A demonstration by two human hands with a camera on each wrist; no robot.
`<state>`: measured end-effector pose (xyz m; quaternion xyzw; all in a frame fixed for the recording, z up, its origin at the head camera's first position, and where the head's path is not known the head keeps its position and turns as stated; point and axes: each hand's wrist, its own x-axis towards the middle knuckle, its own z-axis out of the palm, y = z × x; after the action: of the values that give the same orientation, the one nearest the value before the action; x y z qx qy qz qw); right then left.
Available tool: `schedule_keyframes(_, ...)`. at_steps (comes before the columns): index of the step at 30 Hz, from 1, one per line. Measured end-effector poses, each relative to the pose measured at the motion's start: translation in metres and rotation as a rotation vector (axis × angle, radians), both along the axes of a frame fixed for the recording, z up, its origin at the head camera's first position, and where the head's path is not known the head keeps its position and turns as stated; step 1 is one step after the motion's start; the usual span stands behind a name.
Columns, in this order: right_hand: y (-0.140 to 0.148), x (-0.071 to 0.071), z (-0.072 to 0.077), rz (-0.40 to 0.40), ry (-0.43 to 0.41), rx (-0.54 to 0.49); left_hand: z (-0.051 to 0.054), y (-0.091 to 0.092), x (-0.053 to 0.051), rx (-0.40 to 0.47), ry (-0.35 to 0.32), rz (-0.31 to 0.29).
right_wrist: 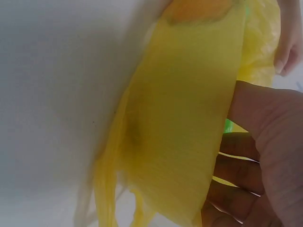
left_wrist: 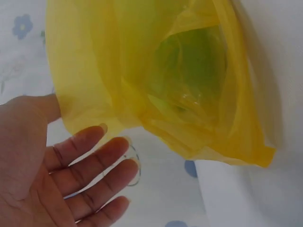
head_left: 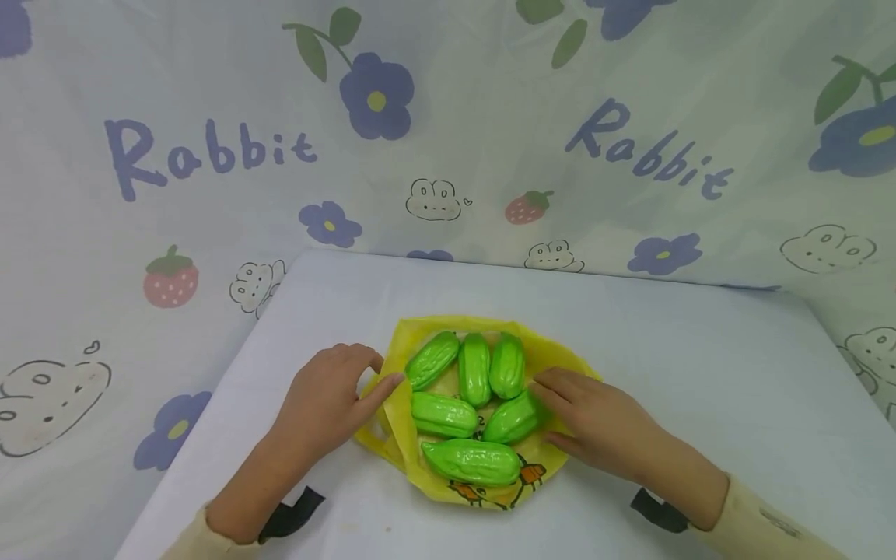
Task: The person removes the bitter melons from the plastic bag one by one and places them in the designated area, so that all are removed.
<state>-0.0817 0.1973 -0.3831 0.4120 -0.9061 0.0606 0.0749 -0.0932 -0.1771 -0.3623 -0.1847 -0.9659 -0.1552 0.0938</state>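
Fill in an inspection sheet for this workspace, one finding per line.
Surface: white tabletop, a few small specks near the front.
Job's things: open yellow bag with six green gourd-like pieces lying in it.
Clutter: a black piece beside each wrist; loose or worn, cannot tell.
Hands: left hand at the bag's left edge, fingers loosely spread; right hand over its right rim, any grip unclear.
Cables: nothing seen.
Surroundings: pale backdrop printed with flowers, strawberries, rabbit faces and "Rabbit".
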Motion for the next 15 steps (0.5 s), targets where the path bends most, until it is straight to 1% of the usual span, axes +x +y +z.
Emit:
schedule_keyframes(4,-0.0028,-0.0002,-0.0055,0.007,-0.005,0.015,0.0021,0.0030,0.0007,0.017,0.011,-0.008)
schedule_keyframes(10,-0.0062,-0.0012,-0.0089,0.021,-0.018,0.031,0.0023,0.0052,0.0007,0.041,0.022,-0.017)
schedule_keyframes(15,-0.0088,-0.0031,-0.0104,0.019,-0.011,0.039,0.0026,0.0053,0.0011,0.058,0.008,-0.014)
